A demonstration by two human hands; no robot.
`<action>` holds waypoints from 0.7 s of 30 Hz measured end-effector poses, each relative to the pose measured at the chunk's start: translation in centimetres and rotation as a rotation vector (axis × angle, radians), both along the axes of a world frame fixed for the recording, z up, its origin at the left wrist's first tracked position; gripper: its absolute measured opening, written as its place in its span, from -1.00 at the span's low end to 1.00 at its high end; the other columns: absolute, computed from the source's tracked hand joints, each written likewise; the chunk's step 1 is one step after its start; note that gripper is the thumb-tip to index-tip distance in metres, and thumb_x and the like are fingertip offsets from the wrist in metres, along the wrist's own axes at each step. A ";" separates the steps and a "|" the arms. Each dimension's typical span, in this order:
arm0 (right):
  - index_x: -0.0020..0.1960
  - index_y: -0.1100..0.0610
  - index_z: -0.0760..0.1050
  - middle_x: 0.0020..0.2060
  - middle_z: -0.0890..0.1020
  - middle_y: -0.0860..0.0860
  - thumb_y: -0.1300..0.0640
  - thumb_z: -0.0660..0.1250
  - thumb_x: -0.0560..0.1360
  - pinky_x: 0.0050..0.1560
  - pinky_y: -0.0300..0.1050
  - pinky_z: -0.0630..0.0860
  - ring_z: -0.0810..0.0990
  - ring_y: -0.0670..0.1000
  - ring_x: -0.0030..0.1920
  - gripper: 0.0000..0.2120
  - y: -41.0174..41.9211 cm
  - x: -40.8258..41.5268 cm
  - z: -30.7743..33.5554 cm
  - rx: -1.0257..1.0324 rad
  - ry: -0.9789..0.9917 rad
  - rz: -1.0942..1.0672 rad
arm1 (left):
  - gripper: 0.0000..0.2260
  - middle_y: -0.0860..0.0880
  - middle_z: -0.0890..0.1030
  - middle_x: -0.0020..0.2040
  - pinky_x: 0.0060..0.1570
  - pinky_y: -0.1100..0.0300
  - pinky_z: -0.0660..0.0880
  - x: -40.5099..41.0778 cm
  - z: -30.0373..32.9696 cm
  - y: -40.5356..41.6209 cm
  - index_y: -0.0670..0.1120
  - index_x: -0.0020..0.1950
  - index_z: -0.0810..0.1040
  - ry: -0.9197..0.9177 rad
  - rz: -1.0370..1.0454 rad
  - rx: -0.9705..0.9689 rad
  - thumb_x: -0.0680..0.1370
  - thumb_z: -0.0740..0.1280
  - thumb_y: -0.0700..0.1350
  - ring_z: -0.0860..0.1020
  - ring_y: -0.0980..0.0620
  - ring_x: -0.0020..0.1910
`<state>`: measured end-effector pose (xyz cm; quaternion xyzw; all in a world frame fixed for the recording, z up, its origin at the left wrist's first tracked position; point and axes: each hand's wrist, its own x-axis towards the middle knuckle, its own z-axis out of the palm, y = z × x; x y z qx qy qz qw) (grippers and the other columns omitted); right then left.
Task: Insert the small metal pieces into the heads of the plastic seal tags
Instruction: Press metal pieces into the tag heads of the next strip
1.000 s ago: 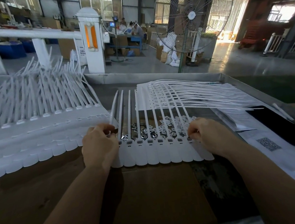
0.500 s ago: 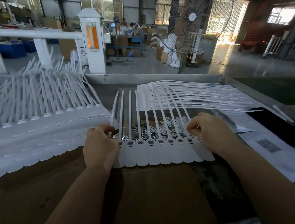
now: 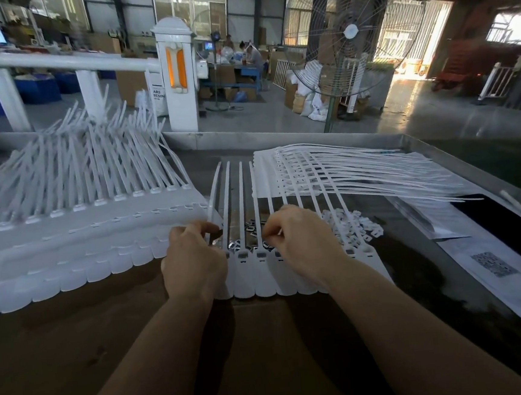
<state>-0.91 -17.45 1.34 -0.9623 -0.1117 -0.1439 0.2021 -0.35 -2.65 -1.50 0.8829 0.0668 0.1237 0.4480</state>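
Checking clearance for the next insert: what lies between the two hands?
In the head view, between the left hand and right hand: upright tag straps, their heads, and loose metal pieces.

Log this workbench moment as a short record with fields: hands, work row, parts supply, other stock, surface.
left hand: left hand with fingers curled, pinching at the left end of the row
right hand: right hand with fingers curled over the middle of the row; any piece held is hidden
work row: joined row of white plastic seal tags, straps pointing away
parts supply: pile of small metal pieces under the straps, behind the tag heads
other stock: large white tag stack to the left; white tag bundle behind right
surface: brown cardboard sheet
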 end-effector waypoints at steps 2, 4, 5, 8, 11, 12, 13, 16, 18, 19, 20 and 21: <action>0.02 0.10 0.64 -0.04 0.63 0.00 0.21 0.30 0.52 -0.03 -0.23 0.48 0.57 -0.04 -0.07 -0.84 0.9 0.4 -0.1 0.001 -0.002 0.003 | -0.74 -0.10 0.40 0.23 0.22 -0.11 0.42 0.0 0.0 0.0 -0.01 0.15 0.53 0.000 -0.003 -0.001 0.51 0.29 -0.26 0.49 -0.10 0.13; 0.02 0.08 0.64 -0.03 0.62 0.00 0.21 0.30 0.52 -0.03 -0.23 0.47 0.56 -0.04 -0.07 -0.83 1.8 0.8 -0.2 -0.005 -0.008 0.010 | -0.74 -0.09 0.39 0.22 0.22 -0.11 0.42 0.0 0.1 -0.1 0.00 0.15 0.53 0.003 0.004 -0.007 0.50 0.30 -0.24 0.50 -0.10 0.12; 0.01 0.08 0.64 -0.05 0.61 -0.01 0.21 0.30 0.51 -0.05 -0.23 0.46 0.55 -0.04 -0.09 -0.84 2.2 1.0 -0.3 -0.004 -0.009 0.011 | -0.75 -0.08 0.39 0.21 0.22 -0.11 0.41 0.0 0.1 -0.1 0.01 0.14 0.53 0.007 0.011 -0.009 0.50 0.30 -0.23 0.50 -0.10 0.11; -0.04 0.08 0.64 -0.12 0.62 -0.01 0.18 0.32 0.50 -0.11 -0.22 0.46 0.54 -0.07 -0.16 -0.87 3.3 1.6 -0.7 -0.001 0.012 -0.008 | -0.73 -0.07 0.40 0.19 0.21 -0.09 0.40 0.0 0.2 -0.2 0.02 0.13 0.53 0.015 0.024 -0.001 0.49 0.27 -0.25 0.50 -0.10 0.09; -0.07 0.08 0.63 -0.17 0.64 -0.01 0.17 0.33 0.47 -0.17 -0.22 0.47 0.59 -0.04 -0.18 -0.89 4.2 2.3 -1.3 -0.013 0.053 -0.066 | -0.71 -0.06 0.40 0.16 0.20 -0.05 0.40 0.0 0.1 -0.1 0.02 0.12 0.53 0.019 0.030 0.008 0.47 0.24 -0.26 0.50 -0.10 0.08; -0.07 0.08 0.62 -0.17 0.64 -0.01 0.18 0.32 0.47 -0.19 -0.21 0.47 0.59 -0.04 -0.17 -0.89 4.4 2.5 -1.4 -0.016 0.065 -0.090 | -0.71 -0.05 0.40 0.16 0.20 -0.05 0.39 0.0 0.1 -0.1 0.03 0.12 0.53 0.019 0.030 0.011 0.47 0.24 -0.26 0.50 -0.10 0.08; -0.06 0.09 0.62 -0.17 0.64 -0.01 0.18 0.32 0.46 -0.18 -0.20 0.48 0.59 -0.02 -0.16 -0.88 4.5 2.7 -1.5 -0.018 0.075 -0.109 | -0.71 -0.05 0.40 0.15 0.20 -0.05 0.39 0.0 0.1 -0.1 0.03 0.11 0.53 0.019 0.032 0.013 0.47 0.24 -0.26 0.50 -0.10 0.08; -0.05 0.08 0.61 -0.18 0.63 0.00 0.19 0.32 0.45 -0.19 -0.18 0.49 0.59 0.00 -0.17 -0.88 4.8 2.9 -1.5 -0.036 0.095 -0.135 | -0.70 -0.04 0.40 0.13 0.22 -0.06 0.38 0.1 0.0 0.0 0.05 0.10 0.53 0.018 0.035 0.016 0.45 0.24 -0.26 0.51 -0.09 0.09; -0.06 0.08 0.61 -0.19 0.62 0.00 0.20 0.31 0.46 -0.17 -0.16 0.52 0.58 0.00 -0.18 -0.88 4.8 3.0 -1.4 -0.052 0.094 -0.128 | -0.70 -0.03 0.41 0.13 0.22 -0.05 0.38 0.1 0.0 0.0 0.05 0.10 0.54 0.018 0.038 0.022 0.45 0.24 -0.25 0.51 -0.09 0.09; -0.06 0.08 0.61 -0.18 0.62 0.00 0.20 0.30 0.47 -0.14 -0.14 0.54 0.58 0.00 -0.17 -0.87 4.8 3.0 -1.4 -0.058 0.092 -0.122 | -0.70 -0.03 0.40 0.12 0.22 -0.06 0.38 0.1 0.0 0.0 0.06 0.10 0.53 0.017 0.039 0.023 0.46 0.24 -0.25 0.51 -0.09 0.09; -0.05 0.08 0.61 -0.17 0.62 0.00 0.21 0.30 0.47 -0.12 -0.12 0.55 0.58 0.01 -0.16 -0.86 4.8 3.0 -1.5 -0.061 0.088 -0.117 | -0.70 -0.02 0.40 0.11 0.22 -0.06 0.38 0.1 0.0 0.0 0.06 0.10 0.53 0.015 0.039 0.022 0.46 0.24 -0.25 0.52 -0.08 0.08; -0.05 0.08 0.61 -0.16 0.62 0.00 0.21 0.29 0.47 -0.12 -0.13 0.55 0.58 0.01 -0.15 -0.86 4.8 2.9 -1.5 -0.061 0.082 -0.117 | -0.71 -0.01 0.39 0.10 0.23 -0.06 0.38 0.1 0.0 0.0 0.06 0.10 0.53 0.014 0.038 0.020 0.46 0.24 -0.25 0.52 -0.08 0.08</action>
